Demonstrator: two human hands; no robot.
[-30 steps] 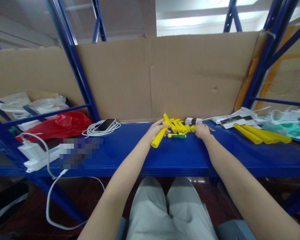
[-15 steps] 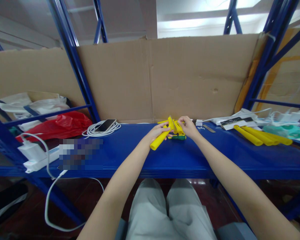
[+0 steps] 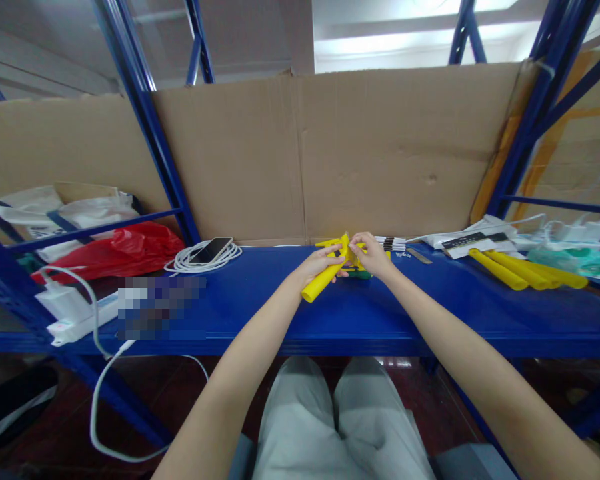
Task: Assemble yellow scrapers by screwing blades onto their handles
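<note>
Holding yellow tube [image 3: 321, 285] above blue shelf [image 3: 440, 310], left hand [image 3: 313, 265] closed round it, right hand [image 3: 373, 256] at its far end, pinch unclear; work looks unfinished, spare tubes [image 3: 501, 271] lying rightward, apparently unused.

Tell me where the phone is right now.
In the head view, the phone lies on the coiled white cable toward the back of the blue shelf, left of the person's left hand and just right of the red plastic.

Bare counter [image 3: 253, 283] gives passage between the coiled white cable [image 3: 179, 262] and left hand [image 3: 319, 264], and rightward before the yellow tubes [image 3: 523, 271], while upright cardboard [image 3: 355, 157] blocks the back.
</note>
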